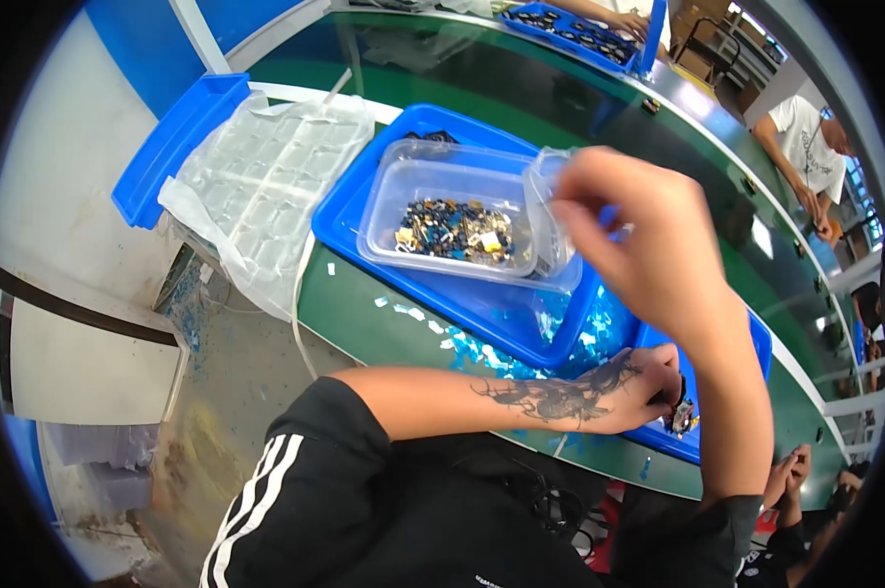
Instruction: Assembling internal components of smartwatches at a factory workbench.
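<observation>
My left hand (646, 394) is closed over the blue tray on the right (762, 345), fingers curled round a small dark and metallic part (679, 418) whose kind I cannot make out. Above it and farther off, my right hand (638, 240) is blurred by motion; whether it holds anything does not show. It is nearest a clear plastic cup-like piece (550, 211) at the right end of a clear plastic tub (383, 196). Many tiny mixed parts (457, 230), black, gold and white, lie in that tub. Under the tub is a larger blue tray (442, 306).
A translucent compartment tray (266, 176) and a narrow blue tray (183, 147) stand at the left. Blue and white scraps (481, 353) litter the green table (354, 304). Beyond runs a dark green belt (462, 69); co-workers (805, 147) sit across it and at the right.
</observation>
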